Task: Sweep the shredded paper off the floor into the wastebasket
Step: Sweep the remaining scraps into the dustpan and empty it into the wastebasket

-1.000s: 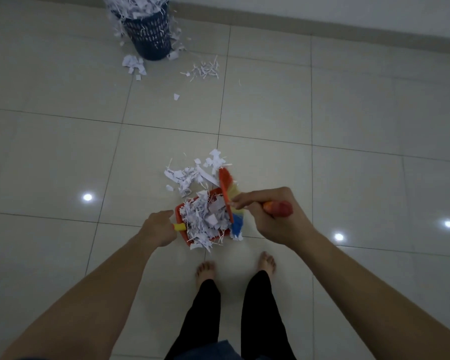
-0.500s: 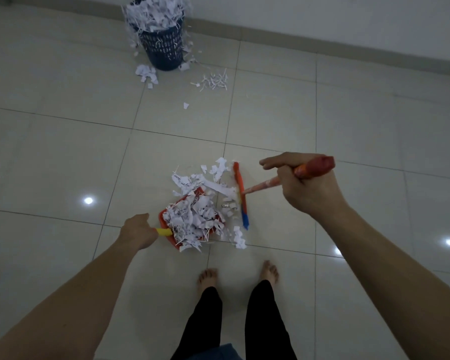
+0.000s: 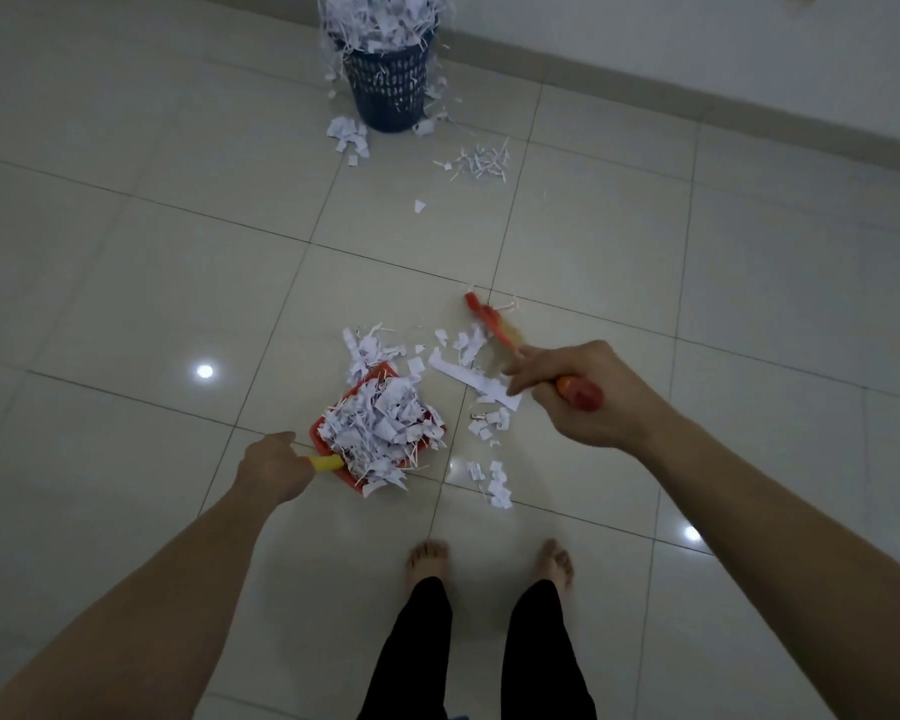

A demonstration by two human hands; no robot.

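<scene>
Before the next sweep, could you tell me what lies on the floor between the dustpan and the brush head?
In the head view, loose paper scraps lie scattered on the floor between the full dustpan and the brush head, including one long strip.

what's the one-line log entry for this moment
left hand grips dustpan, heaped | right hand grips brush | loose shreds on floor | wastebasket overflowing

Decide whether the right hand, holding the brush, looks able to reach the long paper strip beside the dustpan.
Probably yes: the right hand grips the brush just above the long strip, and only bare floor and loose scraps lie between them.
</scene>
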